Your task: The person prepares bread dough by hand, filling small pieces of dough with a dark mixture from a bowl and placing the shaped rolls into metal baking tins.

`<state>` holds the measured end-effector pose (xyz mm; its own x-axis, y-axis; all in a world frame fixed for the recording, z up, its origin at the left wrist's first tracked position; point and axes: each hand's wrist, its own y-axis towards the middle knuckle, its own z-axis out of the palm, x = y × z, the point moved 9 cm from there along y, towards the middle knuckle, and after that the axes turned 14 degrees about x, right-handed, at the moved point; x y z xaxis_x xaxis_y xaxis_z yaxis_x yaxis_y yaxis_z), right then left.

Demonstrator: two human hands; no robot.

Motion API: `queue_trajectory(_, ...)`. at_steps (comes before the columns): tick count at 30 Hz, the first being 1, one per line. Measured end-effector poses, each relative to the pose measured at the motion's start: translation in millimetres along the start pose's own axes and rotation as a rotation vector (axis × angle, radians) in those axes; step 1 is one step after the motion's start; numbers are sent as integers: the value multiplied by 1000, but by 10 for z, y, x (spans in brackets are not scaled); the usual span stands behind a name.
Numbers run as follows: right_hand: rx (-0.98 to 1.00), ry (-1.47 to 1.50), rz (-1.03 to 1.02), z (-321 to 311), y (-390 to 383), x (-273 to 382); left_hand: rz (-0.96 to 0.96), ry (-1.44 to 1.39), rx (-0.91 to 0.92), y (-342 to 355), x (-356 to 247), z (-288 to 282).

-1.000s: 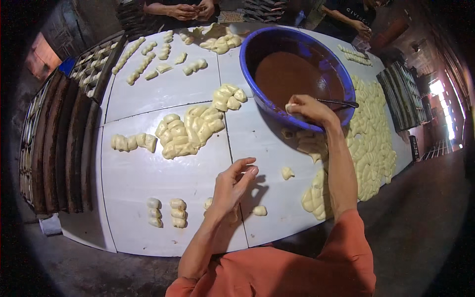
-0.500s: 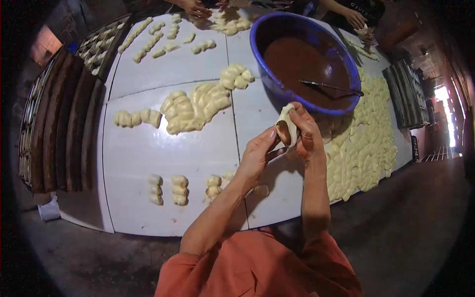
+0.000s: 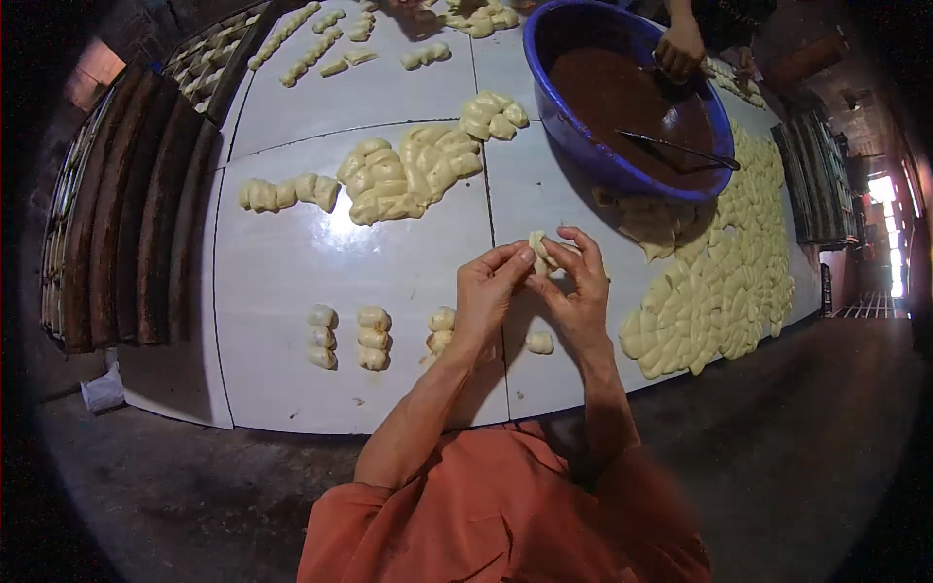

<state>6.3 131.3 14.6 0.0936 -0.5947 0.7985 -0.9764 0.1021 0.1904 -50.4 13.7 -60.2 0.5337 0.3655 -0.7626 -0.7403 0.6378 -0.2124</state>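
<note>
A small piece of pale dough [image 3: 537,251] is held above the white table in both hands, its edges drawn together so that no brown filling shows. My left hand [image 3: 488,290] pinches it between thumb and fingertips. From the other side, the curved fingers of my right hand [image 3: 577,290] close round it. Just below my hands, a single dough ball [image 3: 539,342] lies on the table. To the left stand short rows of joined dough balls [image 3: 373,338], one row partly hidden by my left forearm.
A blue tub [image 3: 573,121] of brown paste, with a dark-handled tool [image 3: 675,146] in it, stands at the back right; another person's hand [image 3: 680,49] is over it. Flattened dough pieces [image 3: 714,301] cover the right side. More dough [image 3: 408,175] lies mid-table. Stacked trays [image 3: 146,214] stand left.
The dough piece, open around brown filling before, is now folded over it. My hands have come lower and nearer. Another person's hand has moved over the tub. The view has shifted slightly.
</note>
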Motion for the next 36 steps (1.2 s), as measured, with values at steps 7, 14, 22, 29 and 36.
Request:
queue_trajectory(7,-130,379,212,195,2,-301,47,216,38,27,-244,31)
queue_trajectory(14,78,657,204,202,-100,-225,-170,175,146,78,-276,-3)
queue_trajectory(22,-158,273,-192,14,-156,-50,-102,109,192,-69,-275,235)
queue_trajectory(29,-348,4,-211,-18,-228,58,-119,332,273,-173,-95,332)
queue_trajectory(36,-404,444,98,-120,-257,-248,-43,283,203,-160,-155,415)
